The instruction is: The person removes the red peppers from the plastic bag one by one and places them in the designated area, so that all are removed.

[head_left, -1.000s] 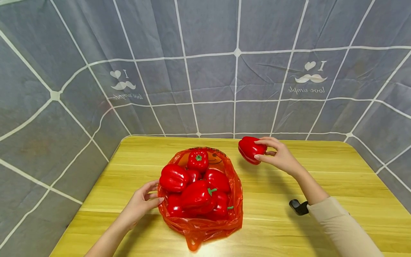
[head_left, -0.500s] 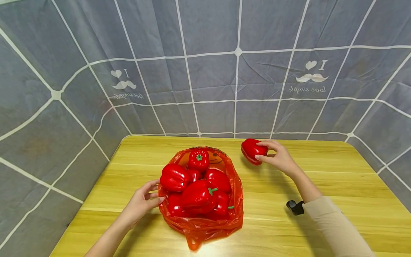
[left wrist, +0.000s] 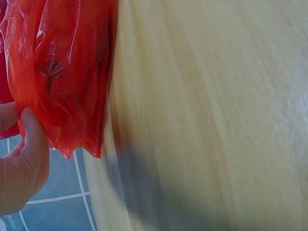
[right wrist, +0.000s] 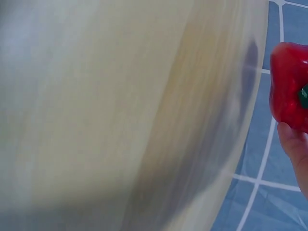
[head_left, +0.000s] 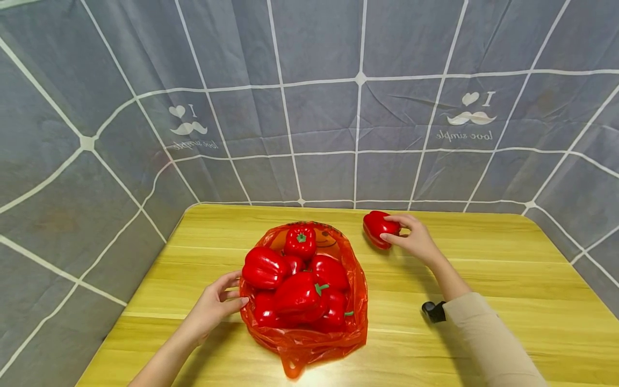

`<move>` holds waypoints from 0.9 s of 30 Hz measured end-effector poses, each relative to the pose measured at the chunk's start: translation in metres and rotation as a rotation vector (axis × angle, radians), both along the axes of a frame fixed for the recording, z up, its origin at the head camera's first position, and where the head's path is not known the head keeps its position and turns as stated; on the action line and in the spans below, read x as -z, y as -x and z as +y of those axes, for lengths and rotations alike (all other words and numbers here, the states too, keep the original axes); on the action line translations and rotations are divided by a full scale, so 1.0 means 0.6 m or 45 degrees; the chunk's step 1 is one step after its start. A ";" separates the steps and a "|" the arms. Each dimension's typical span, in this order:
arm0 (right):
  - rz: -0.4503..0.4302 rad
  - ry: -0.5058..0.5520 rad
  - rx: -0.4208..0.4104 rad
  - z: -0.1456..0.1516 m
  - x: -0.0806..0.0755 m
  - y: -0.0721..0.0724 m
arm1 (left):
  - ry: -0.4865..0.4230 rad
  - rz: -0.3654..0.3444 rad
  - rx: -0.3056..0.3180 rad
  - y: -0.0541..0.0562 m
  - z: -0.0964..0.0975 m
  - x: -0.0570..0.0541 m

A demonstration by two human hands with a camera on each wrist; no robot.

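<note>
Fingertips and thumb of the right hand [head_left: 413,238] pinch a red pepper [head_left: 374,229] near the table's far edge [head_left: 271,210], right of a red plastic bag [head_left: 309,339] full of similar peppers [head_left: 296,296]. Left-hand fingers [left wrist: 33,132] pinch the bag's rim. Smooth and glossy, the pepper is probably light, firm and slightly slippery; gripping across its rounded sides should suit. The bag seems thin and limp, best held by its rim. Its dark lettering is unreadable; the gray curtain [head_left: 319,121] reads "love simple", mirrored.
</note>
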State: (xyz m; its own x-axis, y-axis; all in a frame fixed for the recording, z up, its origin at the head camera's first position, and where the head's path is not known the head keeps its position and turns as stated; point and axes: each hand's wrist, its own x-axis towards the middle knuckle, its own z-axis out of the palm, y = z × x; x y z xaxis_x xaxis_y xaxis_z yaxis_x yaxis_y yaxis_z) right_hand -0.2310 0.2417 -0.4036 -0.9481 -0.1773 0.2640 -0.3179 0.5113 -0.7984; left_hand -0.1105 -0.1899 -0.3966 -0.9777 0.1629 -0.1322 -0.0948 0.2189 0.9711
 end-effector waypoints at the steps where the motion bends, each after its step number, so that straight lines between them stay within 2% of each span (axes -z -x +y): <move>1: -0.001 0.006 0.003 -0.002 0.001 0.000 | -0.003 0.000 0.002 0.000 0.000 0.000; 5: 0.007 0.013 0.024 -0.008 0.010 0.007 | -0.008 -0.002 0.000 -0.001 -0.002 0.000; 7: 0.032 0.002 0.032 -0.003 0.029 0.020 | -0.008 -0.004 -0.003 -0.002 -0.002 0.000; 10: 0.055 0.002 0.035 -0.006 0.038 0.026 | -0.005 -0.007 -0.009 -0.003 -0.003 0.000; 13: 0.038 -0.001 0.052 -0.009 0.044 0.031 | 0.004 -0.011 -0.017 -0.005 -0.003 -0.001; 27: -0.050 0.005 0.144 -0.017 0.046 0.050 | 0.016 -0.013 -0.030 -0.001 0.000 0.000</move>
